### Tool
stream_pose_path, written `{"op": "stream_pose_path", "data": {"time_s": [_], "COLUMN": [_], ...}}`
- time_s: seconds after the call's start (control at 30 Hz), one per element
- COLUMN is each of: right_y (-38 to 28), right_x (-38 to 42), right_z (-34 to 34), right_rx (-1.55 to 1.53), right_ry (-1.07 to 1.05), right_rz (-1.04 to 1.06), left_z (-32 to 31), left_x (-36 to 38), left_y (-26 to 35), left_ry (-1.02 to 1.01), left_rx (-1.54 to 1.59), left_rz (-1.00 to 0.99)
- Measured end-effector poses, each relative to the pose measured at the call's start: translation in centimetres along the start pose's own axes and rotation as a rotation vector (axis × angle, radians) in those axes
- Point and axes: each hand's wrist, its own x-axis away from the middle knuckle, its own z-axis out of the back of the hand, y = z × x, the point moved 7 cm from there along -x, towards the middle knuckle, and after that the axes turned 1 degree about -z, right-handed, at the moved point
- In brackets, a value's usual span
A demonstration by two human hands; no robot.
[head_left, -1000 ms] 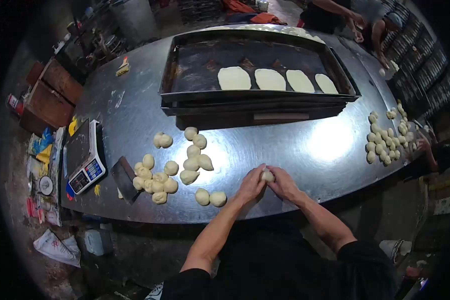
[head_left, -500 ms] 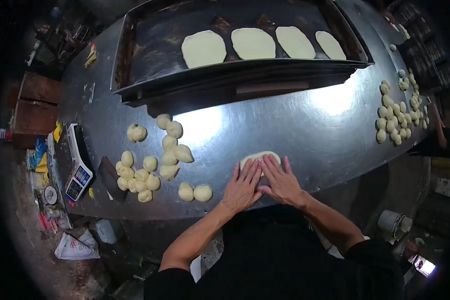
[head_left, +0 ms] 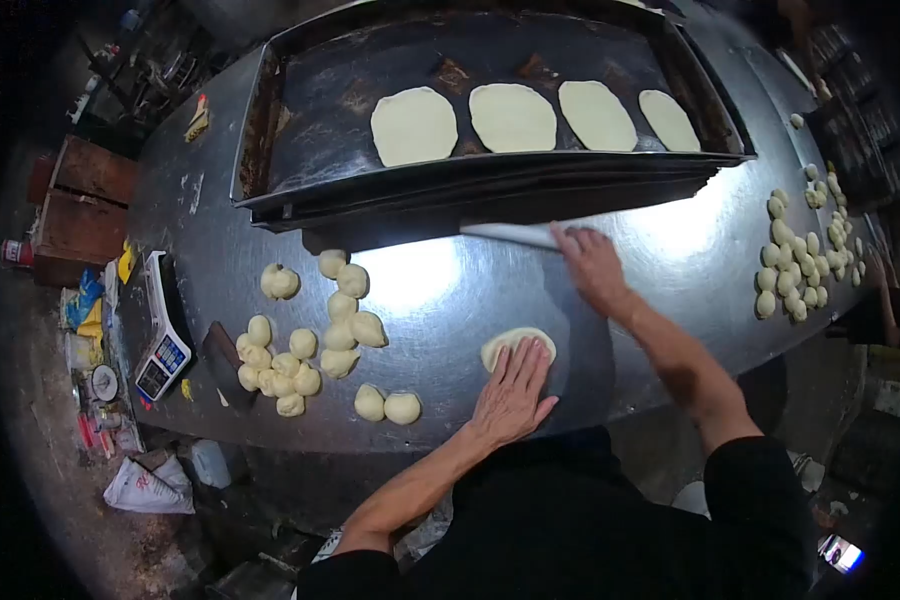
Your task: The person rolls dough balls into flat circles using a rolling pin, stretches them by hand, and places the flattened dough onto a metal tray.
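Observation:
My left hand (head_left: 515, 392) lies flat with its fingers stretched out on a flattened piece of dough (head_left: 500, 348), which shows past the fingertips on the metal table. Farther forward, my right hand (head_left: 594, 268) has its fingers closed round the right end of a pale rolling pin (head_left: 510, 234). The pin lies sideways just in front of the tray stack. Two dough balls (head_left: 401, 407) sit left of my left hand, touching each other. Beyond them is a larger group of dough balls (head_left: 340, 306).
Four flat dough rounds lie on a dark baking tray (head_left: 360, 185) at the back. A digital scale (head_left: 164, 350) and a dark scraper-like piece (head_left: 225, 360) are at the left. Many small dough pieces (head_left: 792, 265) cover the right end, near another person's arm (head_left: 885, 290).
My right hand has left the dough, reached forward and taken hold of the rolling pin. My left hand stays on the dough. The view has shifted slightly.

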Motion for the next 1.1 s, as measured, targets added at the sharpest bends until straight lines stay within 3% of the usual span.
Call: {"op": "stream_pose_path", "data": {"time_s": [0.1,0.23,0.3,0.33,0.4,0.47,0.53,0.7,0.77,0.8,0.9,0.93,0.97,1.0,1.03,1.1], "right_y": [-5.3,-8.4,-9.9,-10.8,-11.4,-11.2,-9.4,-5.2,-5.5,-5.9,-6.2,-6.6,-7.2,-8.3,-9.9,-11.6], "right_x": [3.3,5.8,7.4,8.3,11.3,11.5,9.2,-0.9,-1.6,-1.9,0.8,3.2,6.2,9.0,11.5,15.5], "right_z": [1.3,1.8,4.4,5.1,3.6,2.4,1.3,1.5,0.4,0.4,1.3,1.0,1.7,2.3,2.1,4.0], "right_rx": [0.054,-0.152,-0.247,-0.265,-0.125,0.003,0.005,0.047,-0.084,-0.039,-0.104,-0.117,-0.134,-0.146,-0.152,-0.126], "right_ry": [0.021,-0.167,-0.231,-0.473,-0.360,-0.257,-0.257,-0.093,-0.249,-0.423,-0.498,-0.517,-0.390,-0.262,-0.287,-0.057], "right_rz": [0.058,-0.002,0.061,-0.005,0.032,0.069,-0.123,0.020,0.323,0.392,0.312,0.290,0.235,0.184,0.177,-0.051], "left_z": [-0.6,0.4,2.8,2.9,4.6,3.0,3.3,7.1,8.7,8.8,8.5,8.3,7.7,5.4,4.1,2.2], "left_x": [1.0,2.8,4.9,5.1,6.1,4.2,1.3,-7.9,-10.1,-10.6,-9.4,-8.2,-6.4,-4.5,-2.3,1.9], "left_y": [1.4,0.0,-3.4,-3.3,-4.7,-6.1,-8.2,-14.8,-16.0,-16.3,-14.9,-13.2,-11.3,-10.3,-9.0,-6.1], "left_ry": [0.010,-0.079,0.282,0.289,0.462,0.435,0.413,0.439,0.335,0.287,0.247,0.363,0.477,0.321,0.305,0.255], "left_rx": [0.055,0.188,0.489,0.487,-0.150,-0.142,-0.176,-0.230,-0.199,-0.203,-0.209,-0.247,-0.275,-0.210,-0.190,-0.015], "left_rz": [0.043,-0.023,0.101,0.095,0.367,0.440,0.500,0.509,0.535,0.508,0.449,0.368,0.289,0.301,0.308,0.312]}}
